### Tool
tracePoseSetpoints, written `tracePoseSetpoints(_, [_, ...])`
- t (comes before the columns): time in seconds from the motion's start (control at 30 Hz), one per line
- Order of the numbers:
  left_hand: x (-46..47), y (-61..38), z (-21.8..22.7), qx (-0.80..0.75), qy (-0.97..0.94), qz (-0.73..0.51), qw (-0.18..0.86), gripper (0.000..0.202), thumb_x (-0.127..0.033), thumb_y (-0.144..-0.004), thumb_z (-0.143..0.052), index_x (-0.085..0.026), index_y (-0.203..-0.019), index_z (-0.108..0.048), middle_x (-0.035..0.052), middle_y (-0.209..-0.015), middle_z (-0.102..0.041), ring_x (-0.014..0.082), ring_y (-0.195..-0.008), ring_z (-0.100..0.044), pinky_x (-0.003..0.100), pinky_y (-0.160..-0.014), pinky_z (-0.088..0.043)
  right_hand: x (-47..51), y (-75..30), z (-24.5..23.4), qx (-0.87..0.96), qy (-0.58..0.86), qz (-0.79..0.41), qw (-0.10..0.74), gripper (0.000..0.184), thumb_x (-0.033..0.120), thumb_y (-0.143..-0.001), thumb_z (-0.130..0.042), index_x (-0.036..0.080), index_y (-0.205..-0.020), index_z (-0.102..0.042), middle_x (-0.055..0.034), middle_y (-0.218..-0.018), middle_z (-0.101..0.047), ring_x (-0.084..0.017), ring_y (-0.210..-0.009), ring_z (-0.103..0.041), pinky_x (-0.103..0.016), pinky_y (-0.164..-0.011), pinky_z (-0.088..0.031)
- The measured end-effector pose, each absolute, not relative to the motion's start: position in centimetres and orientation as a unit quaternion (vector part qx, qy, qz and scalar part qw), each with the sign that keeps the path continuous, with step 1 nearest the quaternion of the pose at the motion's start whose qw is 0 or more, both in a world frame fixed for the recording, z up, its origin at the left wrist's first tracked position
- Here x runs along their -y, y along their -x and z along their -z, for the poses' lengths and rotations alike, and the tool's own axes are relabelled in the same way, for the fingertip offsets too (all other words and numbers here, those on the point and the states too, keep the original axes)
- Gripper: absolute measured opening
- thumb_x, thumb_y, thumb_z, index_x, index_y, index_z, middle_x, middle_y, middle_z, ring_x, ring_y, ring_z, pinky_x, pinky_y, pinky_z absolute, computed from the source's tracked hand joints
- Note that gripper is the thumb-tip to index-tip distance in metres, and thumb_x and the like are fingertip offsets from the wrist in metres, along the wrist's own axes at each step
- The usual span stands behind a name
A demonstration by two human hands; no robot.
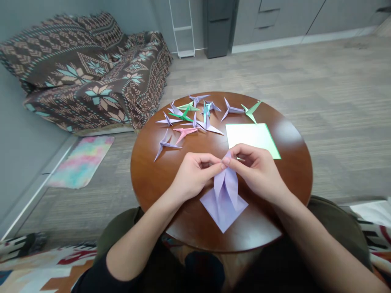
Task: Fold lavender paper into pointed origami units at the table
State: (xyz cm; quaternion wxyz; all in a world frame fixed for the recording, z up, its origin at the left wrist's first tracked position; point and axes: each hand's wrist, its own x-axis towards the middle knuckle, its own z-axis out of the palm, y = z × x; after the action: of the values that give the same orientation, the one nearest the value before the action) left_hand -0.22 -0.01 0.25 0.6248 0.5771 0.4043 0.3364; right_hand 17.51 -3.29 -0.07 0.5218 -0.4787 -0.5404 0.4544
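My left hand (195, 173) is grasping a lilac paper (224, 205), with the thumb and fingertips closing on its upper end. My right hand (259, 173) is gripping the same end from the other side, and the two thumbs are meeting there. The paper is sitting in front of me, over the near half of a round brown table (146, 169). Two pointed flaps are extending from the pinched end toward me, standing apart from each other, and a flat square portion is spreading beneath them with one corner pointing my way. I cannot tell whether this portion is touching the table.

Beyond my right hand, a pale sheet with a green border (252, 136) is lying flat; I cannot tell whether it is a single sheet or a stack. Folded paper figures are occupying the far side, mostly toward the left: a pink figure (185, 132) is lying between other lilac ones, and a green-winged figure (252, 110) is resting just behind the bordered sheet. Past the table's left side, a patterned throw (91, 81) is covering a sofa.
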Motion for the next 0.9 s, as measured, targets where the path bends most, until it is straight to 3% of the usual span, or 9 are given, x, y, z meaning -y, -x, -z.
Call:
tracePoseSetpoints(0.4, [0.16, 0.19, -0.36, -0.405, -0.591, -0.321, 0.619, 0.028, -0.041, -0.079, -0.083, -0.014, -0.075, -0.080, 0.0058, -0.072, -0.072, 0.0152, -0.063, -0.059, 0.026, -0.054, -0.040, 3.48, -17.50, 0.26, 0.555, 0.503, -0.367, 0.552, 0.010, 0.027, -0.089, -0.074, 0.020, -0.082, -0.072, -0.0012, -0.079, -0.070, -0.015, -0.068, -0.059, -0.027, -0.060, -0.045])
tracePoseSetpoints(0.53, [0.14, 0.16, -0.39, -0.398, -0.597, -0.348, 0.604, 0.027, -0.041, -0.078, -0.084, -0.014, -0.075, -0.080, 0.0061, -0.076, -0.073, 0.0158, -0.065, -0.060, 0.026, -0.055, -0.040, 3.53, -17.48, 0.35, 0.577, 0.479, -0.393, 0.532, 0.012, 0.029, -0.089, -0.075, 0.020, -0.083, -0.070, -0.0002, -0.078, -0.068, -0.014, -0.066, -0.057, -0.029, -0.061, -0.044])
tracePoseSetpoints(0.7, [0.07, 0.11, -0.37, -0.395, -0.596, -0.324, 0.620, 0.027, -0.040, -0.077, -0.086, -0.014, -0.073, -0.078, 0.0056, -0.073, -0.071, 0.0151, -0.064, -0.057, 0.026, -0.054, -0.038, 3.71, -17.47, 0.29, 0.591, 0.488, -0.339, 0.546, 0.011, 0.023, -0.092, -0.071, 0.020, -0.081, -0.069, 0.0000, -0.078, -0.066, -0.015, -0.069, -0.056, -0.030, -0.064, -0.042])
tracePoseSetpoints(0.9, [-0.26, 0.25, -0.06, -0.372, -0.604, -0.325, 0.625, 0.025, -0.038, -0.076, -0.087, -0.014, -0.074, -0.080, 0.0067, -0.081, -0.073, 0.0178, -0.076, -0.063, 0.029, -0.069, -0.047, 3.85, -17.43, 0.08, 0.593, 0.500, -0.286, 0.563, 0.013, 0.024, -0.092, -0.070, 0.021, -0.080, -0.066, -0.0008, -0.077, -0.066, -0.017, -0.072, -0.057, -0.031, -0.067, -0.043])
